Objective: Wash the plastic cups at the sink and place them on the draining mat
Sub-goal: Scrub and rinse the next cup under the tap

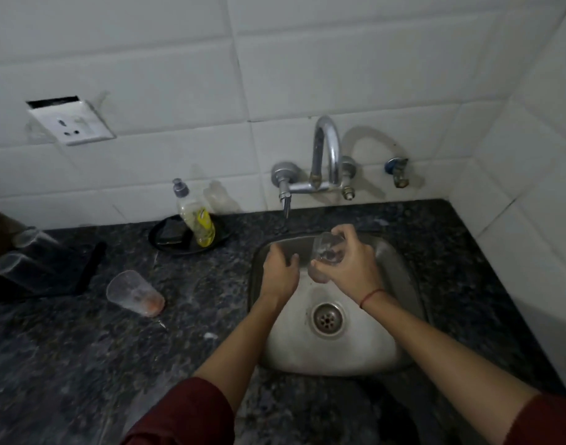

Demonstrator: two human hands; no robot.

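Observation:
My right hand [349, 264] grips a clear plastic cup [327, 248] over the steel sink [394, 271], the cup tilted with its mouth to the upper left. Just left of the cup, my left hand [280, 271] hovers over the basin with relaxed fingers, holding nothing. Another clear cup [134, 293] with orange residue at its bottom lies on its side on the dark counter left of the sink. At the far left a black draining mat [66, 268] carries two upturned clear cups [13, 266].
A chrome tap [323, 155] is mounted on the tiled wall behind the sink, its left handle hanging over the basin's edge. A dish-soap bottle [196, 220] stands in a black tray [166, 242] with a dark sponge. A wall socket [71, 123] is up left.

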